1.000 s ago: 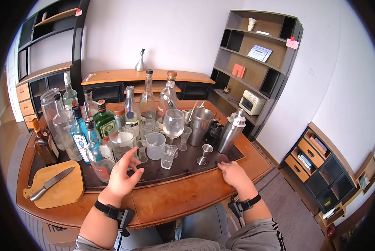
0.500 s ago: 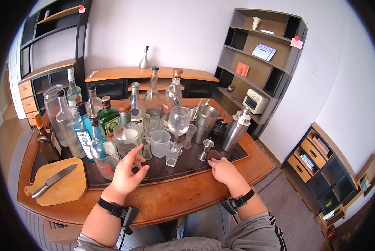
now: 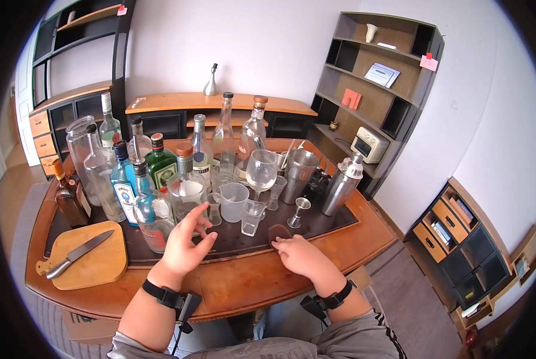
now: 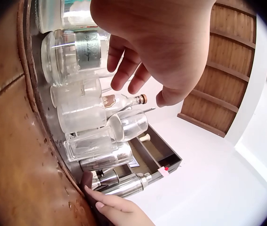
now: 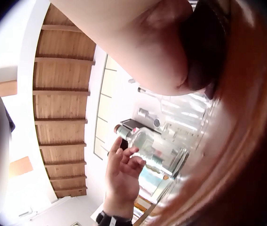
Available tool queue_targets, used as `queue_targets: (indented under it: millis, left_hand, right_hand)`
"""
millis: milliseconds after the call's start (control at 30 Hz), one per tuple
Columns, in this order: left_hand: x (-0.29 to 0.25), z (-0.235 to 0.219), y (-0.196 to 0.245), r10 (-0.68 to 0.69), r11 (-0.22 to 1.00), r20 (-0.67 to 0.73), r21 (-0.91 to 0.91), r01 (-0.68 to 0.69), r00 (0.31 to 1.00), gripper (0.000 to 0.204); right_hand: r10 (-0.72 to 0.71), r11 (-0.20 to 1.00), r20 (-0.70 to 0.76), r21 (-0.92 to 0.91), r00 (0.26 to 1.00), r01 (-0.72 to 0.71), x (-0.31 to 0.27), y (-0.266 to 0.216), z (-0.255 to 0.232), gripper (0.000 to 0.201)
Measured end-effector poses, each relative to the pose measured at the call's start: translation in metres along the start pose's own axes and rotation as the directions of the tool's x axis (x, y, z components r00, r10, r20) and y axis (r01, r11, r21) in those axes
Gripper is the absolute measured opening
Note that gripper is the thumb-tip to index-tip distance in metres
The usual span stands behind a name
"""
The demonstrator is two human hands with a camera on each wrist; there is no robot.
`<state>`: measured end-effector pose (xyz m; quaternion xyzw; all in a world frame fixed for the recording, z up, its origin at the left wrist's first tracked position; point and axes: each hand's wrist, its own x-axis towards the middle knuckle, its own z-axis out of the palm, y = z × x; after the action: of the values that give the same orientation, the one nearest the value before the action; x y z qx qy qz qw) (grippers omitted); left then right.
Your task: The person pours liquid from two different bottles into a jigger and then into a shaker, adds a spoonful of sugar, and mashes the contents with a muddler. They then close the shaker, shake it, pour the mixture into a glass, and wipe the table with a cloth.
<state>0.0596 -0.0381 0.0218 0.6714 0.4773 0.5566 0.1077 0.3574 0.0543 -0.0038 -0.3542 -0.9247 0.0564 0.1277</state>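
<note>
My right hand (image 3: 298, 254) pinches a dark brown, coaster-like disc (image 3: 278, 233) by its edge, low over the dark inlay of the table. In the left wrist view the disc (image 4: 87, 180) shows at the fingertips, beside the steel jigger (image 4: 106, 178). My left hand (image 3: 187, 245) hovers with fingers loosely bent and holds nothing. Just past it stand a clear bottle with a wooden stopper (image 3: 186, 185) and a small hourglass-shaped glass (image 3: 214, 210). A plastic measuring cup (image 3: 234, 203) and a small square glass pitcher (image 3: 251, 220) stand between the hands.
Several bottles crowd the left half of the table, among them a blue one (image 3: 124, 190) and a green one (image 3: 159, 163). A knife (image 3: 85, 251) lies on a cutting board (image 3: 109, 266). A wine glass (image 3: 262, 170), mixing tin (image 3: 301, 176) and cocktail shaker (image 3: 343, 186) stand at the right.
My right hand has moved left from near the shaker's foot, past the jigger, bringing the brown disc with it. The left hand keeps nearly the same pose. The view has shifted slightly.
</note>
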Motion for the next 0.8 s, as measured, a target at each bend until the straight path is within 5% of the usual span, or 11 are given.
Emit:
queue_targets:
  millis: [33,167,367,567,800]
  left_hand:
    - [0.000,-0.001,0.002,-0.022,1.000,0.016,-0.009,0.022,1.000,0.067]
    - [-0.001,0.000,0.006,-0.058,0.998,0.050,-0.020,0.059,0.997,0.066]
    - [0.000,-0.001,0.007,-0.071,0.997,0.048,-0.025,0.073,0.996,0.066]
    - [0.000,-0.001,0.007,-0.061,0.998,0.052,-0.014,0.061,0.997,0.065]
    - [0.000,0.000,0.000,-0.009,1.000,0.016,0.011,0.009,1.000,0.065]
  right_hand:
    - [-0.022,0.998,-0.064,0.059,0.998,0.025,0.000,0.012,0.005,0.033]
    - [0.168,0.954,0.056,0.242,0.984,-0.177,0.013,0.018,-0.005,0.030]
    - [-0.056,0.992,-0.048,-0.115,0.997,0.050,0.026,0.004,0.018,0.034]
    - [-0.074,0.991,0.004,-0.109,0.997,0.074,0.023,0.009,0.018,0.036]
    - [0.183,0.931,0.150,-0.345,0.972,-0.122,0.068,0.028,0.023,0.036]
